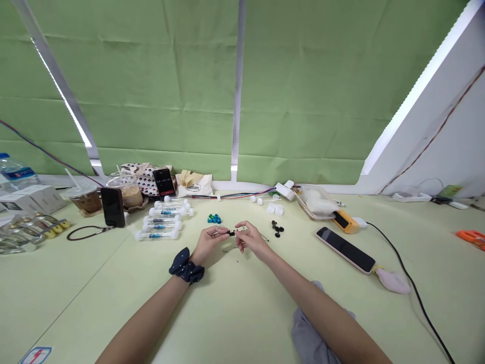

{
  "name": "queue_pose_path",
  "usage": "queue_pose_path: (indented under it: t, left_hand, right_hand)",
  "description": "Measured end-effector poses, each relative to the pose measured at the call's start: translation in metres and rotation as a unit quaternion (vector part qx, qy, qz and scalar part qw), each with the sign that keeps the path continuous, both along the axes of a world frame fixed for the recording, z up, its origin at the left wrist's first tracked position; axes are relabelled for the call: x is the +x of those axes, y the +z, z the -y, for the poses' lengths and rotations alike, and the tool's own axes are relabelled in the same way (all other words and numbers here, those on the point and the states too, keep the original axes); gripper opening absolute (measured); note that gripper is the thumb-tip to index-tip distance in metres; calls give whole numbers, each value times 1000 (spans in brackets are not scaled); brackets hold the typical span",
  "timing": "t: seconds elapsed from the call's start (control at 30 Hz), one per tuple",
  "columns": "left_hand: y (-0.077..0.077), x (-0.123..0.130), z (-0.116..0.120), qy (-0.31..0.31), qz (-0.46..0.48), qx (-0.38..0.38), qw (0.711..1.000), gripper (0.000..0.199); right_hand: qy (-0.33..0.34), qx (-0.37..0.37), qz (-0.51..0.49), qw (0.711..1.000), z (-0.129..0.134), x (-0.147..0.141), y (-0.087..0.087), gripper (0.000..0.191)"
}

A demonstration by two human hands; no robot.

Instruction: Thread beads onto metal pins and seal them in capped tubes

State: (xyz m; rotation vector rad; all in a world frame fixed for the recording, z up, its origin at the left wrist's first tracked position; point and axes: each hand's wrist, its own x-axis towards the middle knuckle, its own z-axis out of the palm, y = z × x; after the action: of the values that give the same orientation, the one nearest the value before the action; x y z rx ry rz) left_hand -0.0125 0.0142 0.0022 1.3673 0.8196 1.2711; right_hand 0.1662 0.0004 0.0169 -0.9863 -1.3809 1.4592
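Observation:
Near the middle of the table, my left hand pinches a small black piece between thumb and fingertips. My right hand meets it from the right, its thumb and index finger closed at the other end of the same piece. The finer details of the piece are too small to tell. Just behind my left hand lie blue and green beads. Several black round parts lie to the right of my right hand. Clear tubes with white caps are lined up on the left, with blue bits inside.
A dark phone stands at the left by two drink cups. White caps and a plastic tray sit at the back right. A phone and black cable lie on the right.

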Motion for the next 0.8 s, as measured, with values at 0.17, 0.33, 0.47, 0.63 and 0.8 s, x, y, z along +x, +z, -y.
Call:
queue_pose_path:
  t: [0.17, 0.33, 0.47, 0.63, 0.8]
  left_hand:
    - [0, 2, 3, -37, -3, -7, 999, 20]
    - [0, 3, 3, -41, -5, -7, 999, 21]
    - [-1, 1, 0, -20, -1, 3, 1000, 19]
    - [1, 2, 3, -34, -5, -3, 999, 21]
    - [3, 3, 5, -31, -6, -13, 999, 23]
  right_hand:
    - [-53, -16, 5, 998, -5, 0, -2, 34]
    - [-51, -21, 4, 998, -3, 0, 1, 33]
    - [0, -12, -8, 1000, 0, 1, 2, 37]
    - [-32, -12, 5, 999, -4, 0, -2, 36]
    - [-62, -7, -4, 998, -4, -1, 0, 37]
